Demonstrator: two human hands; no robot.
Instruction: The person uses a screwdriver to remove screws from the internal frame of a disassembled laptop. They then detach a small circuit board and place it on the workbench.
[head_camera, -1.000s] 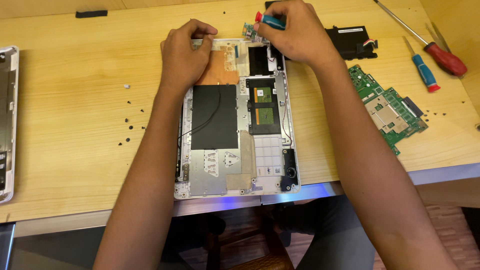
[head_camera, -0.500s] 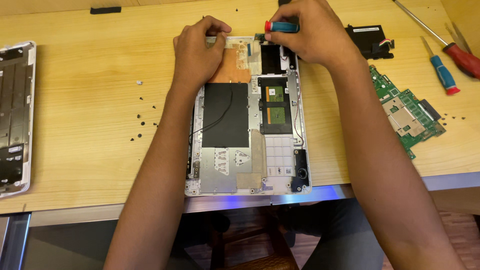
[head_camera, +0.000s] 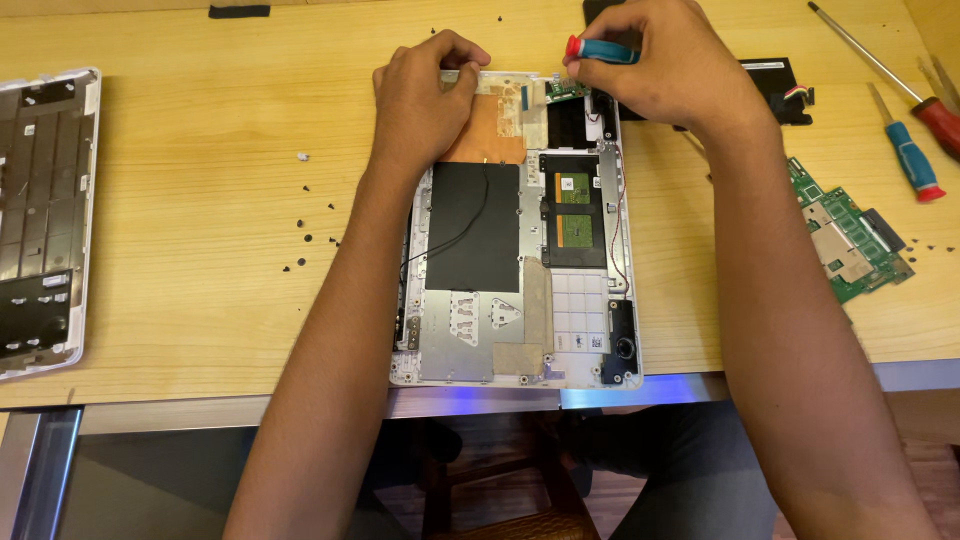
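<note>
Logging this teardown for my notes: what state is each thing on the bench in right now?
Laptop shell: opened up, insides bare, flat on the table.
Left hand: pressing on the shell's far edge.
Right hand: gripping a blue screwdriver.
Green circuit board: removed, lying apart.
Keyboard panel: detached, far left.
Two spare screwdrivers: lying unused.
Screws: loose, scattered.

A wooden counter (head_camera: 200, 150) carries an opened laptop base (head_camera: 515, 260) under both grips. Left of the left grip (head_camera: 425, 95) lie loose screws (head_camera: 310, 235) and a keyboard frame (head_camera: 45, 220); right of the right grip (head_camera: 655, 65), a green board (head_camera: 850, 235) and screwdrivers (head_camera: 915, 170).
</note>
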